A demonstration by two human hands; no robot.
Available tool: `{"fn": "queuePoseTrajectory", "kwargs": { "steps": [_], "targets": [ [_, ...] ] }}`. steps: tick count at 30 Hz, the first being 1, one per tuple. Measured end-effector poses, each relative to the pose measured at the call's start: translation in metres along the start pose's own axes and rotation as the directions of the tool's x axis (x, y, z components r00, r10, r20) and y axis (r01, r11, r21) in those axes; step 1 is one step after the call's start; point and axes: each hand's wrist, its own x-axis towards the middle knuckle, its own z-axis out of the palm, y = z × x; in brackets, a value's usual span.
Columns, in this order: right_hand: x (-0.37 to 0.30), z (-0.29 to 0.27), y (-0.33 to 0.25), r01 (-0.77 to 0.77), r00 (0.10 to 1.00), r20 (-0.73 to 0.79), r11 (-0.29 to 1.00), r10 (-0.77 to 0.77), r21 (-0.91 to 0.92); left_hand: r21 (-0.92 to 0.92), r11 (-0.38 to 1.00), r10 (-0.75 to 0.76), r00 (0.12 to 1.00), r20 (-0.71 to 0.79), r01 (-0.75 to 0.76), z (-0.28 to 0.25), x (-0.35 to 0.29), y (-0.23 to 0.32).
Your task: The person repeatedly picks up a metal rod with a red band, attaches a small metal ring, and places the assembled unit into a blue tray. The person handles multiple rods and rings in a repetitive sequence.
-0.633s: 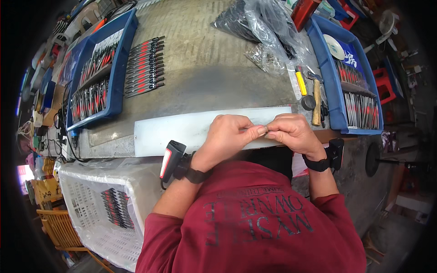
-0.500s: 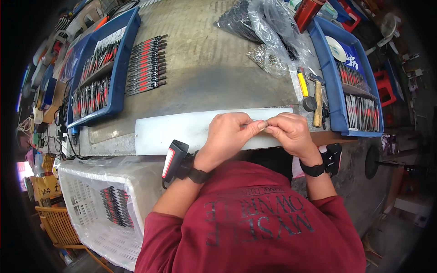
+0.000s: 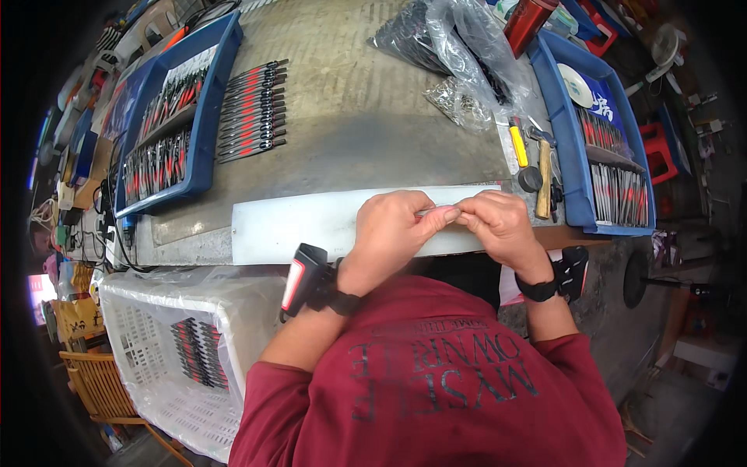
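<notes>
Over a long white board (image 3: 292, 229) at the table's near edge, my left hand (image 3: 393, 229) and my right hand (image 3: 500, 224) meet with their fingertips nearly touching. Both are closed in a pinch, thumbs pointing at each other. A sliver of something thin and pinkish or dark shows between the fingers, too small and covered to name. Farther left on the table lies a neat row of slim black-and-red tools (image 3: 253, 117), side by side.
A blue crate (image 3: 205, 159) with black-and-red pieces stands left; another blue crate (image 3: 573, 191) stands right. Near the latter are a wooden-handled hammer (image 3: 544, 183), a yellow-handled tool (image 3: 517, 144) and plastic bags (image 3: 467, 47). A white basket (image 3: 222, 311) sits lower left.
My hands stay together over the board. The fingers have shifted slightly and the left wrist has turned a little; the rest looks the same.
</notes>
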Motion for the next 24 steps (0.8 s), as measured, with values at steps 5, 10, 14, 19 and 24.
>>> {"fn": "queuePoseTrajectory", "kwargs": {
  "steps": [5,10,14,19,24],
  "targets": [
    [-0.003,0.003,-0.005,0.034,0.999,0.027,0.999,-0.034,-0.019,0.003,1.000,-0.021,0.988,0.150,0.021,-0.009,0.002,-0.008],
    [0.001,-0.010,0.001,-0.024,0.979,0.206,0.989,-0.007,0.148,0.015,1.000,-0.003,0.967,0.257,-0.001,-0.015,0.003,-0.004],
    [0.000,0.000,-0.005,-0.067,0.997,0.042,0.998,0.066,0.021,0.077,0.997,-0.008,0.994,0.113,-0.001,-0.010,0.001,0.000],
    [-0.003,0.001,-0.005,-0.113,0.993,0.035,0.989,0.111,0.092,-0.058,0.998,-0.017,0.984,0.177,0.028,-0.012,0.005,-0.009],
    [-0.002,0.002,-0.004,-0.115,0.993,0.034,0.986,0.112,0.123,-0.031,0.999,-0.010,0.989,0.149,0.015,-0.009,0.004,-0.011]
  ]
}}
